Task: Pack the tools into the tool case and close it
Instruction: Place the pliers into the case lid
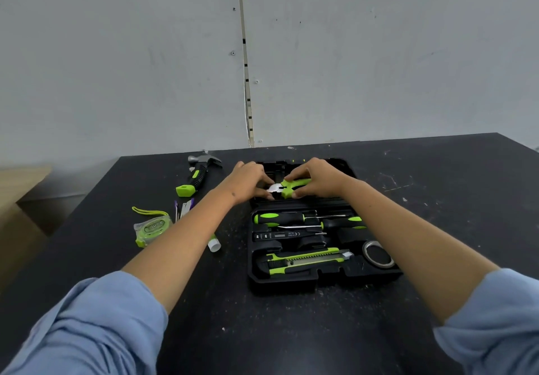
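both my hands, left hand [250, 181] and right hand [316, 178], grip the pliers [287, 187] over the far half of the tool case [326, 279], fingers curled round them.

**One head cam, looking down over the arms**

Just a single wide-angle view, worn on the person's head. It faces forward and down across the black table [437, 199] toward a grey wall [116, 68], close enough that both forearms fill the lower frame.
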